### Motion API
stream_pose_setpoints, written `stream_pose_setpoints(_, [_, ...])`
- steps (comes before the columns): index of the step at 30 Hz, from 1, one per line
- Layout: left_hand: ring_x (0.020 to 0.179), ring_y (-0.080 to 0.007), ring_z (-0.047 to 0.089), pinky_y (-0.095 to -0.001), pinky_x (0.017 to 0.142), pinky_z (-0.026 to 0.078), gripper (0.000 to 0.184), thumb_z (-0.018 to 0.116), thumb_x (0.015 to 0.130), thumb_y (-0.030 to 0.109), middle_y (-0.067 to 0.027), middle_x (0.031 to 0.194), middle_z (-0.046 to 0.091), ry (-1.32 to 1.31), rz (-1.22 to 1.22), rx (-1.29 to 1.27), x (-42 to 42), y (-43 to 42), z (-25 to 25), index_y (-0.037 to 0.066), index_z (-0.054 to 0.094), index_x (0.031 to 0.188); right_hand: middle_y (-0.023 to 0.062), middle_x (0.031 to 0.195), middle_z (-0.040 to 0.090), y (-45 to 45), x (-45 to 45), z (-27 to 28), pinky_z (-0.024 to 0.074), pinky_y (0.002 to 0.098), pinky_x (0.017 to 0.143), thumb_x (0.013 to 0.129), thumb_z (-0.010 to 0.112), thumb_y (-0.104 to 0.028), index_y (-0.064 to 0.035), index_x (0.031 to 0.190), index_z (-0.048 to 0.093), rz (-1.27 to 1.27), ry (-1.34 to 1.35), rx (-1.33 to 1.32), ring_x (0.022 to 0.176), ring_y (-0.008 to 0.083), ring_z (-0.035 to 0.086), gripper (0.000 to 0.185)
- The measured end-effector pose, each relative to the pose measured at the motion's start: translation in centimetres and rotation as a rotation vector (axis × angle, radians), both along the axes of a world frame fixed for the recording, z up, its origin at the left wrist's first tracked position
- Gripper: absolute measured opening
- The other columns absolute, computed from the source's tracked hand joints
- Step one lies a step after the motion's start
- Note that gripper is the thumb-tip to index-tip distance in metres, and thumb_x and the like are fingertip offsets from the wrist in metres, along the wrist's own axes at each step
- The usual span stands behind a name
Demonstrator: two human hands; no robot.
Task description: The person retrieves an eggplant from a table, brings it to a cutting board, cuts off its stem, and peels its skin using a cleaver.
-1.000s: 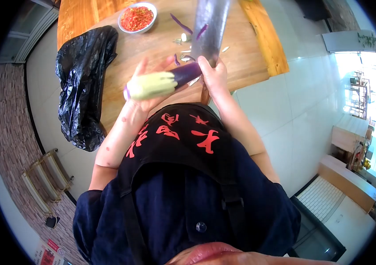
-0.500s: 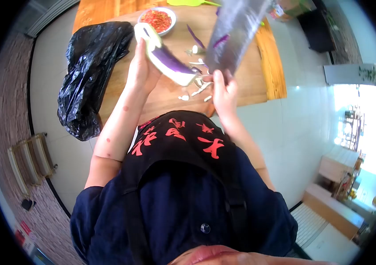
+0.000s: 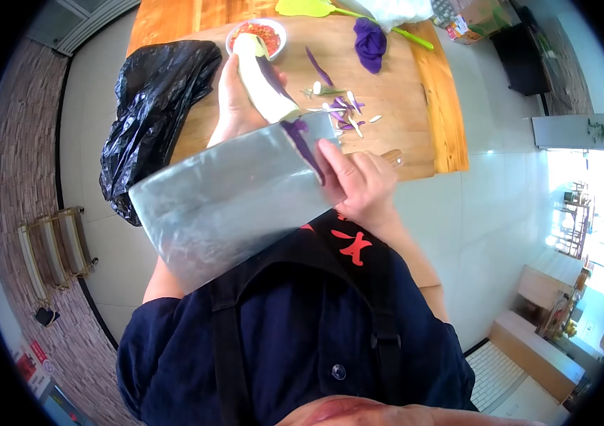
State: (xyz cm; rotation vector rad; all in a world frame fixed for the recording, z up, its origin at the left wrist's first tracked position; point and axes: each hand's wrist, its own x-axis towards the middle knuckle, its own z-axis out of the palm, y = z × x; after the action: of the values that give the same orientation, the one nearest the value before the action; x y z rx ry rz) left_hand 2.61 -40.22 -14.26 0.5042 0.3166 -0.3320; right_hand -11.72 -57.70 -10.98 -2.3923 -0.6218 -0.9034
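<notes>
My left hand (image 3: 234, 103) is closed around a partly peeled eggplant (image 3: 263, 86), pale flesh showing with a purple strip of skin along its right side. My right hand (image 3: 364, 181) grips a wide cleaver (image 3: 234, 202), its wooden handle end (image 3: 391, 157) poking out beyond the fingers. The blade lies flat-on to me, pointing left, its upper edge by the eggplant's lower end. A strip of purple peel (image 3: 303, 150) clings to the blade near my fingers. Peel scraps (image 3: 348, 113) lie on the wooden cutting board (image 3: 405, 106) beyond the cleaver.
Behind the eggplant stands a white bowl (image 3: 284, 44) of chopped red chili. A black plastic bag (image 3: 153, 106) hangs over the board's left side. At the back are a purple cloth (image 3: 370, 46), a green fly swatter (image 3: 305, 7) and a white plastic bag (image 3: 394, 11).
The cleaver has swung from pointing up and away to lying leftward across my front. A purple cloth formerly behind the blade now shows. The eggplant has turned more upright, still in my left hand.
</notes>
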Motion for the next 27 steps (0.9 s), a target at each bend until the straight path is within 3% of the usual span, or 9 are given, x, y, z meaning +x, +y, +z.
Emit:
stream_pose_setpoints(2, [0.077, -0.0238, 0.056, -0.0346, 0.065, 0.052, 0.043, 0.038, 0.095, 0.042, -0.0117, 0.087, 0.057, -0.001, 0.003, -0.041, 0.1, -0.5, 0.5, 0.004, 0.054, 0.107, 0.0, 0.055, 0.037, -0.3, 0.7, -0.6, 0.0307, 0.0285, 0.041, 0.07, 0.075, -0.002, -0.01, 0.109, 0.065, 0.043, -0.133, -0.03, 0.044, 0.0151, 0.038, 0.042])
stream_pose_setpoints(3, [0.075, -0.0244, 0.057, -0.0362, 0.063, 0.048, 0.047, 0.041, 0.091, 0.05, -0.009, 0.079, 0.058, 0.005, -0.021, -0.041, 0.3, -0.7, 0.4, 0.007, 0.056, 0.102, -0.0008, 0.056, 0.036, -0.4, 0.7, -0.9, 0.0301, 0.028, 0.041, 0.069, 0.077, -0.003, -0.0108, 0.109, 0.066, 0.029, -0.128, -0.05, 0.043, 0.0145, 0.037, 0.042])
stream_pose_setpoints(27, [0.075, -0.0244, 0.056, -0.035, 0.065, 0.047, 0.049, 0.037, 0.094, 0.047, -0.0109, 0.083, 0.057, -0.026, -0.066, -0.113, 0.6, -0.7, -0.7, 0.001, 0.054, 0.102, -0.001, 0.057, 0.034, 0.1, 1.2, -0.5, 0.0306, 0.0279, 0.041, 0.07, 0.076, -0.004, -0.0106, 0.111, 0.066, 0.05, -0.093, -0.03, 0.044, 0.014, 0.037, 0.042])
